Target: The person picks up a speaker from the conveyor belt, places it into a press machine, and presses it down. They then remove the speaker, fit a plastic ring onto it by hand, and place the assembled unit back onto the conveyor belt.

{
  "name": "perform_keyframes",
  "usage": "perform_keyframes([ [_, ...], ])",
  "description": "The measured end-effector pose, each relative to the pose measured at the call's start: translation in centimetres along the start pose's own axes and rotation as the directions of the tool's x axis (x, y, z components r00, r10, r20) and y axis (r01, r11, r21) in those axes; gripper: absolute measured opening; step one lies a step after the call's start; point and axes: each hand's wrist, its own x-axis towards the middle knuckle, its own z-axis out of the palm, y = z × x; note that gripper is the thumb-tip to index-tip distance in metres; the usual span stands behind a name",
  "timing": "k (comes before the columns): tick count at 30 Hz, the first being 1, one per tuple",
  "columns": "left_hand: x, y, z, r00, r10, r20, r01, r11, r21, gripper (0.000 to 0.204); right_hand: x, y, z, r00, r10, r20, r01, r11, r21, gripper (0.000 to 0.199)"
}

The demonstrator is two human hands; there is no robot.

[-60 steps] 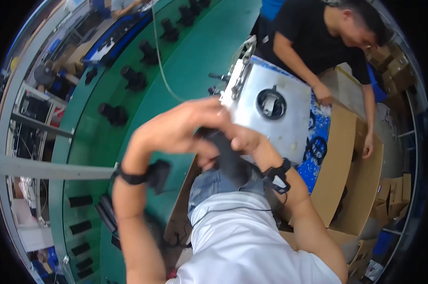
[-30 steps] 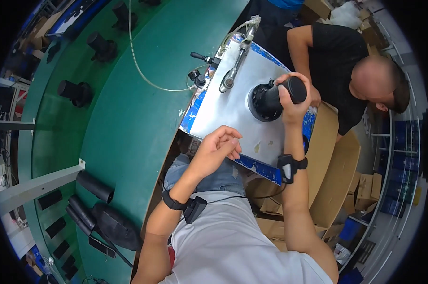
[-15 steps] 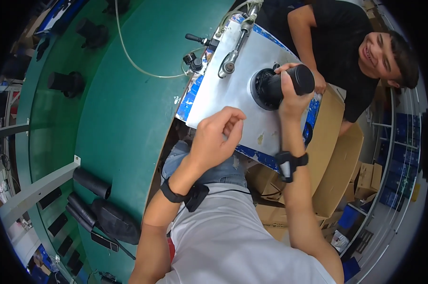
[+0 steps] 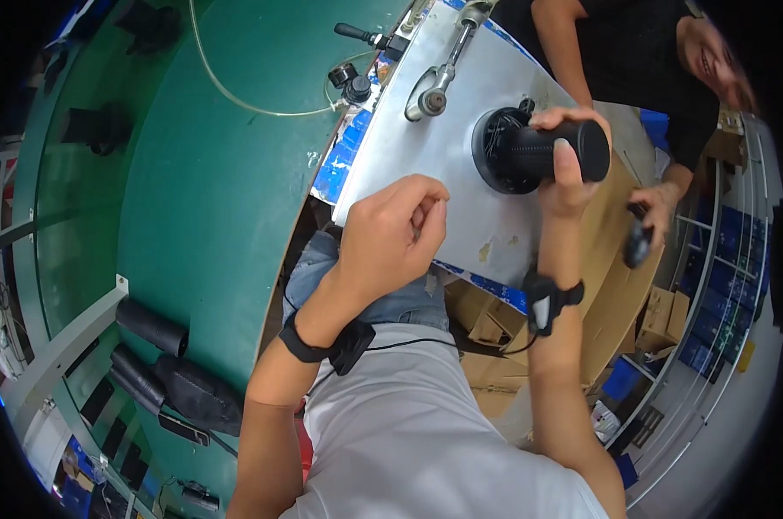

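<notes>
My right hand (image 4: 573, 173) is wrapped round the body of a black cylindrical device (image 4: 534, 156), thumb along its side. Its wide round base lies against the bare metal work plate (image 4: 443, 203), and dark wires or parts show inside the base. My left hand (image 4: 396, 229) hovers over the plate's near left edge, apart from the device. Its fingers are curled with the tips pressed together; whatever they may hold is hidden. Left of the device, a metal clamp-like fixture (image 4: 432, 102) reaches over the plate.
A green work table (image 4: 218, 190) spreads to the left, with black cylinders (image 4: 152, 327) and a black pouch (image 4: 197, 394) on it. A clear hose (image 4: 244, 105) crosses it. At right a co-worker's hand (image 4: 660, 208) holds a dark rounded object (image 4: 638, 242) above a cardboard box (image 4: 612, 294).
My right hand has tilted the device further right, its base still at the plate. The co-worker's arm has swung out, and a dark object now shows in that hand. My left hand stays curled.
</notes>
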Motion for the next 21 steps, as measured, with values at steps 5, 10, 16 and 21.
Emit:
perform_keyframes([
  [5, 1.5, 0.9, -2.3, 0.999, -0.037, -0.009, 0.035, 0.986, -0.16, 0.008, -0.4, 0.7, 0.5, 1.0, -0.003, -0.019, 0.002, 0.999, -0.04, 0.041],
  [10, 11.8, -2.9, -7.5, 0.948, 0.204, -0.245, -0.155, 0.967, 0.202, 0.024, -0.3, 0.1, 0.5, 1.0, 0.018, 0.023, -0.019, 0.999, 0.027, 0.04],
  [16, 18.8, -10.6, -5.9, 0.994, -0.082, 0.071, -0.002, 0.636, 0.772, 0.041, -0.3, 0.8, 0.3, 0.999, 0.02, 0.027, -0.02, 1.0, 0.001, 0.04],
  [21, 18.0, -10.0, -5.6, 0.96, -0.277, 0.043, 0.156, 0.657, 0.738, 0.045, 0.2, 0.2, 0.5, 0.999, -0.023, 0.023, 0.024, 0.999, -0.032, 0.037],
])
